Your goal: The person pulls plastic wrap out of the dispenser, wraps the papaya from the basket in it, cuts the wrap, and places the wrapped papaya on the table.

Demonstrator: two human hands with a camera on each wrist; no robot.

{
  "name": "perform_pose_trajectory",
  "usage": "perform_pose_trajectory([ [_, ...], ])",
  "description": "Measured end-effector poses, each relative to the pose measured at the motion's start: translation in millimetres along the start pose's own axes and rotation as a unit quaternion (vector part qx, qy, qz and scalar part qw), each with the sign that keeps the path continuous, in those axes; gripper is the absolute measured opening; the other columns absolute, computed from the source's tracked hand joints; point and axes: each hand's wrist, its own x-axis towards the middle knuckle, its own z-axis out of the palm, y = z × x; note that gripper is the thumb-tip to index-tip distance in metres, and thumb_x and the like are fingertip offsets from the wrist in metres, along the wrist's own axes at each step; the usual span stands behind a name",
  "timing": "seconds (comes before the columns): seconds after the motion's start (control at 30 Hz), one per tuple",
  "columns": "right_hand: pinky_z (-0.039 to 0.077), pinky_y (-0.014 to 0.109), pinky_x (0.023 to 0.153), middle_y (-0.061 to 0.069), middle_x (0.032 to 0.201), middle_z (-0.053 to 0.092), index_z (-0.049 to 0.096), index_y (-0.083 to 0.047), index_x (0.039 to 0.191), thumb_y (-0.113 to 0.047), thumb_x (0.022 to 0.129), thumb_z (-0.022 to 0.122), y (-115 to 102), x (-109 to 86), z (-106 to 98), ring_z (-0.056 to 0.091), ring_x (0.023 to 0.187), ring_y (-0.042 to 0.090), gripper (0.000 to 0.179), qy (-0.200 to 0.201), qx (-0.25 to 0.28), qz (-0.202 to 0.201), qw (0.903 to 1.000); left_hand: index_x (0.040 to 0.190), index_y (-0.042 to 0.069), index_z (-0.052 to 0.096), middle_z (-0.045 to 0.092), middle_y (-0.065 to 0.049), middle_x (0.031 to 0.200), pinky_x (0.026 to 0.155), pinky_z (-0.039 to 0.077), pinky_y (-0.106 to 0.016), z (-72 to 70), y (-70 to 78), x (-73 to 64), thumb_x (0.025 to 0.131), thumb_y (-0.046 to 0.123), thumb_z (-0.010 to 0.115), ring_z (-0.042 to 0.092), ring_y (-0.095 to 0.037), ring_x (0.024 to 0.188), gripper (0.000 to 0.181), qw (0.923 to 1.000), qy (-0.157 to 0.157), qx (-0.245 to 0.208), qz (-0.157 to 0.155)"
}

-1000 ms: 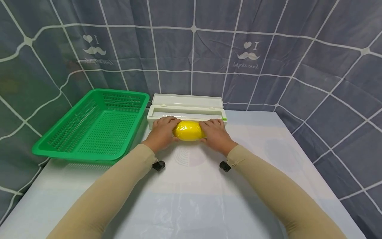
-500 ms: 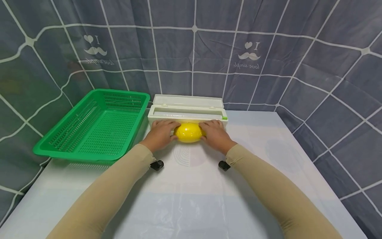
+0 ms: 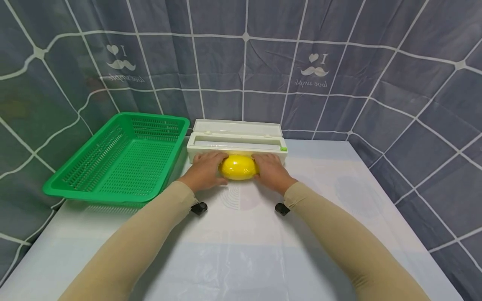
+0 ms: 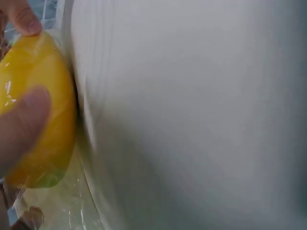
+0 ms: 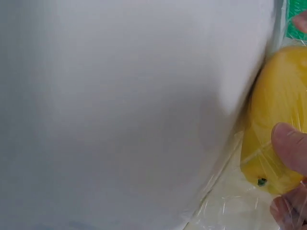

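Note:
A yellow oval fruit [image 3: 239, 167], glossy under clear cling film, lies crosswise between both hands. My left hand [image 3: 205, 170] grips its left end; my right hand [image 3: 270, 172] grips the opposite end. In the left wrist view, the thumb [image 4: 24, 120] presses the near side of the fruit [image 4: 57, 81]. The right wrist view has a thumb [image 5: 290, 146] on the fruit [image 5: 276, 96] near its small dark green stem end. Wrinkled cling film [image 5: 228, 203] spreads out around it. Right behind stands a white cling film dispenser [image 3: 226, 146], its lid [image 3: 237, 127] raised.
A green slotted plastic basket [image 3: 109, 196] stands to the left. The dispenser carries a green slider [image 3: 283, 149] at its right end. A pale patterned cover lies over the table [image 3: 241, 267], and a grey checked curtain [image 3: 218, 62] hangs behind and at both sides.
Both hands and the fruit have come slightly nearer to me and away from the dispenser. The film over the fruit looks smoother. The left thumb has shifted a little lower.

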Motion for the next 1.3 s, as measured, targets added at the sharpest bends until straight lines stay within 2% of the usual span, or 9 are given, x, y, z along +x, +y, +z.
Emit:
perform_pose_trajectory([
  [0.17, 0.025, 0.05, 0.129, 0.014, 0.158, 0.052, 0.045, -0.004, 0.154, -0.017, 0.098, 0.075, -1, 0.5, -3, 0.045, 0.148, 0.035, 0.065, -0.017, 0.027, 0.015, 0.9994, 0.153, 0.012, 0.048, 0.052, -0.011, 0.152, 0.119, 0.029, -0.058, 0.4, 0.8, 4.5, 0.088, 0.028, 0.087, 0.046, -0.037, 0.142, 0.077, 0.9996, 0.018, 0.023, 0.001],
  [0.37, 0.021, 0.055, 0.128, 0.015, 0.162, 0.046, 0.041, -0.004, 0.158, -0.026, 0.097, 0.076, 2, -5.9, -11, 0.037, 0.151, 0.038, 0.074, -0.022, 0.044, 0.0, 0.9988, 0.153, 0.012, 0.05, 0.048, -0.011, 0.152, 0.118, 0.028, -0.056, -3.8, -0.9, 9.5, 0.09, 0.03, 0.085, 0.042, -0.036, 0.139, 0.075, 0.9998, 0.006, 0.018, -0.005],
  [0.57, 0.019, 0.058, 0.124, 0.014, 0.155, 0.046, 0.044, -0.007, 0.158, -0.05, 0.085, 0.085, 2, -5.1, -7, 0.034, 0.145, 0.039, 0.094, 0.004, -0.007, -0.009, 0.9999, 0.156, 0.014, 0.046, 0.054, -0.009, 0.155, 0.116, 0.031, -0.059, -8.5, -1.9, 9.2, 0.093, 0.033, 0.083, 0.046, -0.036, 0.141, 0.076, 0.9993, -0.002, 0.036, 0.002],
  [0.67, 0.022, 0.058, 0.124, 0.015, 0.157, 0.048, 0.04, -0.007, 0.16, -0.052, 0.083, 0.087, 1, -3.3, -4, 0.039, 0.144, 0.039, 0.101, 0.007, -0.036, 0.0, 0.9993, 0.157, 0.016, 0.045, 0.054, -0.007, 0.156, 0.117, 0.028, -0.058, -9.1, -2.6, 10.4, 0.093, 0.031, 0.082, 0.047, -0.035, 0.141, 0.075, 0.9997, -0.004, 0.026, -0.005],
  [0.77, 0.025, 0.056, 0.123, 0.014, 0.158, 0.051, 0.038, -0.006, 0.16, -0.043, 0.087, 0.086, 0, -2.5, -3, 0.043, 0.143, 0.038, 0.095, 0.009, -0.05, 0.008, 0.9987, 0.157, 0.017, 0.045, 0.055, -0.006, 0.157, 0.117, 0.026, -0.058, -8.9, -2.4, 11.2, 0.094, 0.03, 0.082, 0.048, -0.034, 0.14, 0.075, 0.9998, -0.003, 0.015, -0.008],
  [0.9, 0.029, 0.053, 0.119, 0.013, 0.155, 0.055, 0.045, -0.005, 0.154, -0.033, 0.091, 0.084, 0, -0.8, -2, 0.047, 0.14, 0.036, 0.079, 0.018, -0.056, 0.007, 0.9983, 0.158, 0.016, 0.044, 0.052, -0.008, 0.158, 0.118, 0.027, -0.059, -7.9, -2.0, 9.8, 0.096, 0.031, 0.079, 0.045, -0.036, 0.143, 0.072, 0.9997, -0.004, 0.024, -0.002],
  [1.0, 0.029, 0.053, 0.118, 0.013, 0.154, 0.056, 0.048, -0.005, 0.152, -0.032, 0.091, 0.084, 1, -0.5, -2, 0.048, 0.139, 0.036, 0.076, 0.018, -0.053, 0.008, 0.9984, 0.159, 0.015, 0.043, 0.048, -0.011, 0.158, 0.117, 0.027, -0.06, -6.2, -2.1, 8.2, 0.092, 0.037, 0.081, 0.042, -0.038, 0.144, 0.08, 0.9996, -0.005, 0.027, 0.005],
  [1.13, 0.028, 0.054, 0.12, 0.013, 0.157, 0.054, 0.044, -0.003, 0.156, -0.032, 0.092, 0.083, 1, -1.0, -2, 0.048, 0.14, 0.036, 0.08, 0.014, -0.04, 0.018, 0.9989, 0.159, 0.015, 0.043, 0.045, -0.013, 0.155, 0.118, 0.026, -0.059, -3.5, -2.4, 7.1, 0.086, 0.042, 0.088, 0.04, -0.039, 0.142, 0.09, 0.9998, 0.006, 0.015, 0.007],
  [1.3, 0.027, 0.056, 0.12, 0.014, 0.151, 0.057, 0.051, -0.008, 0.152, -0.033, 0.091, 0.084, 3, -1.7, -2, 0.046, 0.139, 0.038, 0.074, 0.026, -0.037, 0.014, 0.9989, 0.156, 0.015, 0.048, 0.048, -0.012, 0.15, 0.117, 0.027, -0.058, -0.5, -3.6, 8.5, 0.087, 0.04, 0.087, 0.041, -0.037, 0.14, 0.084, 0.9993, 0.029, 0.022, 0.001],
])
